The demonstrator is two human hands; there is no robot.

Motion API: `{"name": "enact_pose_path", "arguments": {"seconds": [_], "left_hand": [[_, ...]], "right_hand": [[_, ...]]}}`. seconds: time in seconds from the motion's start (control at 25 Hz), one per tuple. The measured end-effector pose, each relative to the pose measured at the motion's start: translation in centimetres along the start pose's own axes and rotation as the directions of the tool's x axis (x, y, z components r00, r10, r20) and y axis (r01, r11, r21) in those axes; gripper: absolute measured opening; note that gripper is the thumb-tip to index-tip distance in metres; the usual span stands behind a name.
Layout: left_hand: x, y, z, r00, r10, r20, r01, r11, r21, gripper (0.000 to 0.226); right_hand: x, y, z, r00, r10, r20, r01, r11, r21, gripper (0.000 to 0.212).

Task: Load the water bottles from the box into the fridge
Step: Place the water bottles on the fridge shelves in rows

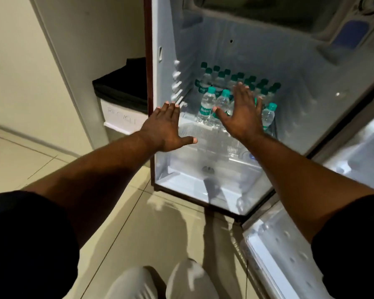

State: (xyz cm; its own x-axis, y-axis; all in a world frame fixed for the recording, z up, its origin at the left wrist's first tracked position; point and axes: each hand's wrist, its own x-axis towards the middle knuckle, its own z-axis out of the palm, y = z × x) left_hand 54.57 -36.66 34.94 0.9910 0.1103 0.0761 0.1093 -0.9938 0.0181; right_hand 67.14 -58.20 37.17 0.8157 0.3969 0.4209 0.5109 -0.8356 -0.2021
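Standing upright in tight rows on a clear shelf [192, 131] low inside the fridge [300, 72], the water bottles [206, 106] show teal caps and teal-and-white labels. The front row is sharp on my feed, but the rows behind blur together and I can't count them. Under the shelf sits a clear drawer [214, 169], and the cabinet's white interior is lit.

Both hands are held flat with the fingers straight and spread, holding nothing. The right hand [242, 113] is raised in front of the bottles, palm turned toward them, and it covers several in the middle of the group. Whether it touches any of them I cannot tell. The left hand [165, 130] hovers at the fridge's left front edge, just left of the front row, with its thumb pointing in toward the shelf.

Both arms reach forward from black sleeves [26, 244]. The fridge door [289, 266] stands swung open on the right, its white inner side facing up toward me.

Left of the fridge, against the wall, stands a white bin with a black liner [121, 89] folded over its rim. Pale floor tiles [52, 165] run beneath everything, and two knees in light trousers [188, 279] show at the bottom of the view.
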Motion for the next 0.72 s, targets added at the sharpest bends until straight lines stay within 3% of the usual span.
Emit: {"name": "enact_pose_path", "arguments": {"seconds": [0.44,0.72], "left_hand": [[-14.4,-2.8,7.8,0.991,-0.133,0.03,0.132,0.991,0.006,0.12],[-26.1,-6.5,14.3,0.92,-0.372,0.126,0.383,0.921,-0.071,0.121]], "right_hand": [[-16.9,-6.3,11.0,0.965,-0.117,0.233,0.102,0.992,0.074,0.095],[-29.1,-13.0,18.2,0.894,-0.251,0.371,0.172,0.957,0.233,0.097]]}}
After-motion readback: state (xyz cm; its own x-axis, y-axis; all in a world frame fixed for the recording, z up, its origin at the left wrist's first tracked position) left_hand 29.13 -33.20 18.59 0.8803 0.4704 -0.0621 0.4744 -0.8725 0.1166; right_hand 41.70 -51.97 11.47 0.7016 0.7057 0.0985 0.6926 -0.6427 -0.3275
